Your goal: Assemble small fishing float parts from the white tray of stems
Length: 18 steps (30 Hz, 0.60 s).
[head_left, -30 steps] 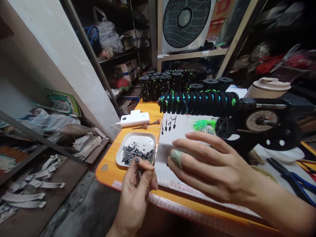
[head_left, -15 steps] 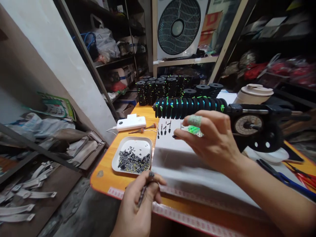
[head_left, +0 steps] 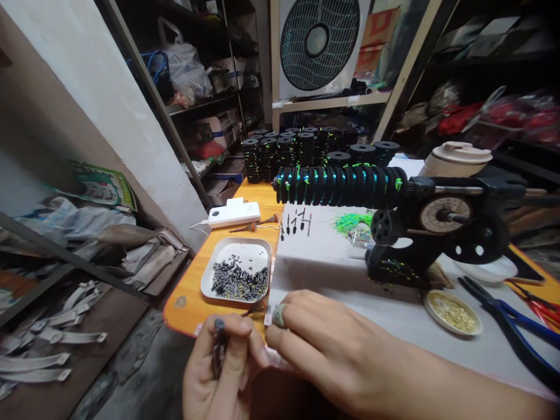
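The left hand (head_left: 230, 364), at the near table edge, pinches a small dark piece (head_left: 219, 325) between thumb and bent fingers; the right hand (head_left: 332, 350) is curled just beside it, its fingertip contents not determinable. The square white plastic tray (head_left: 236, 270) of small black parts sits beyond the left hand, near the left edge of the orange wooden table (head_left: 180, 306). Bare white work surface (head_left: 315, 265) lies between the right hand and the black geared winding machine (head_left: 405, 233).

The left hand (head_left: 225, 367) partly hides a blurred dark piece (head_left: 217, 349); beyond this grip, the box fan's (head_left: 317, 41) top is cut off.
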Tool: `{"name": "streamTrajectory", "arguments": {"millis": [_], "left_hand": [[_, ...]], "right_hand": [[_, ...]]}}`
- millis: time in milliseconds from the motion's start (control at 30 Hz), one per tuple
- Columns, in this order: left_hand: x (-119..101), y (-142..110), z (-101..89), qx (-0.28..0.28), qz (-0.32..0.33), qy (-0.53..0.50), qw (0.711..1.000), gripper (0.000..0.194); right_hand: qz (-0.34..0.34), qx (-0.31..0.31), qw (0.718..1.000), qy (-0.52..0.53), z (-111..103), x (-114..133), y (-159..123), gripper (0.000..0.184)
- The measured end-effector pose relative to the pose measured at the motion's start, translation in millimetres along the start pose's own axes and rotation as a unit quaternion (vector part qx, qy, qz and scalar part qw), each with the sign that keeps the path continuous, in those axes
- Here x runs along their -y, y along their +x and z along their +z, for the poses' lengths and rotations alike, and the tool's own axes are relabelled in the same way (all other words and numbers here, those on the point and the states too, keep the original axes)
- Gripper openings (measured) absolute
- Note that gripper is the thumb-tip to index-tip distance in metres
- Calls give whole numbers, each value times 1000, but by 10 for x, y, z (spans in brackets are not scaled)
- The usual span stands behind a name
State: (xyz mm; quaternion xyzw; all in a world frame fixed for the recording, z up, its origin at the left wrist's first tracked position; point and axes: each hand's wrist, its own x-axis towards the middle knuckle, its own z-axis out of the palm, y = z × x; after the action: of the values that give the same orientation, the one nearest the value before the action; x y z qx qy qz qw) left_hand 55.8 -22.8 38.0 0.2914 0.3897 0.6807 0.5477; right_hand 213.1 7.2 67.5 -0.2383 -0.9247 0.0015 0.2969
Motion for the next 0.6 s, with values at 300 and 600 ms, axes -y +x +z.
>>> {"name": "streamTrajectory", "arguments": {"millis": [300,600], "left_hand": [[101,78,-47,55,-122,-76,988,28],[240,-24,47,42,-96,53,993,28]], "right_hand": [[175,-111,955,214,-14,-42,49,11],[216,-126,927,281,-3,-89,44,9]]}}
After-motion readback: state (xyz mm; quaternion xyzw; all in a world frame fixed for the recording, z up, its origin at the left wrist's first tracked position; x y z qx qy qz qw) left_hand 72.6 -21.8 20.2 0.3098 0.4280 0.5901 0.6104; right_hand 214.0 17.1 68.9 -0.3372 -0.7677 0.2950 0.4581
